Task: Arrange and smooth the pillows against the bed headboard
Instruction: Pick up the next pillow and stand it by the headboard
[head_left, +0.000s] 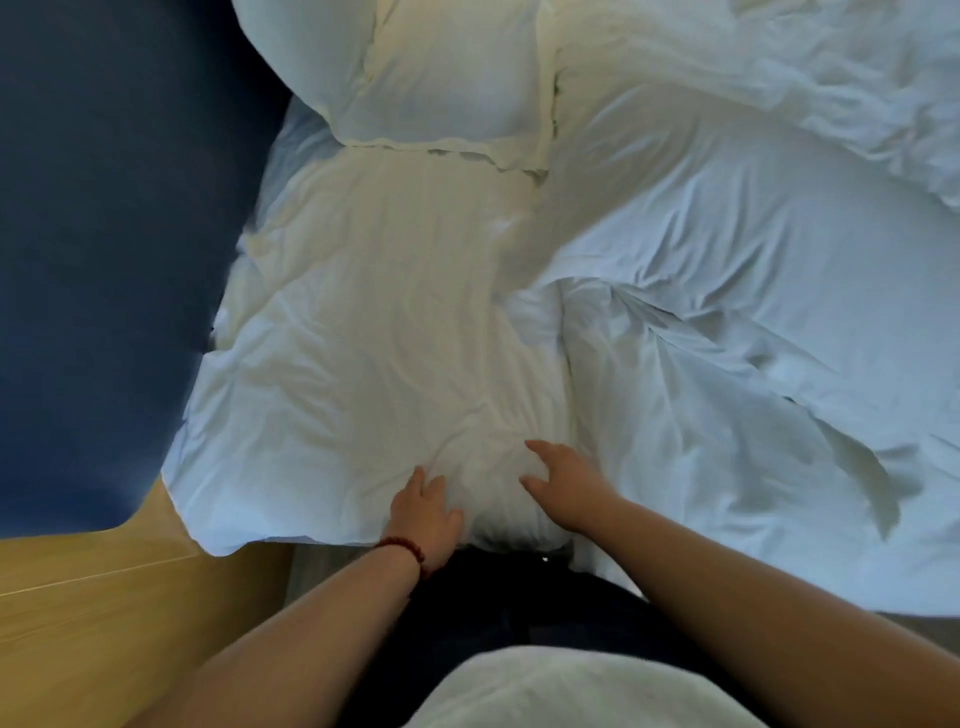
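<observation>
A large white pillow (374, 332) lies flat along the blue headboard (104, 234), wrinkled across its top. My left hand (423, 514), with a red bead bracelet at the wrist, presses on the pillow's near end with fingers spread. My right hand (563, 486) rests on the same near end, a little to the right, its fingers loosely bent over a bulge of fabric. A second white pillow (441, 78) sits farther along the headboard, touching the first one's far end.
A crumpled white duvet (753, 312) covers the bed to the right of the pillows. A wooden surface (104, 613) runs along the lower left beside the bed. Another white bundle (561, 691) shows at the bottom edge, close to my body.
</observation>
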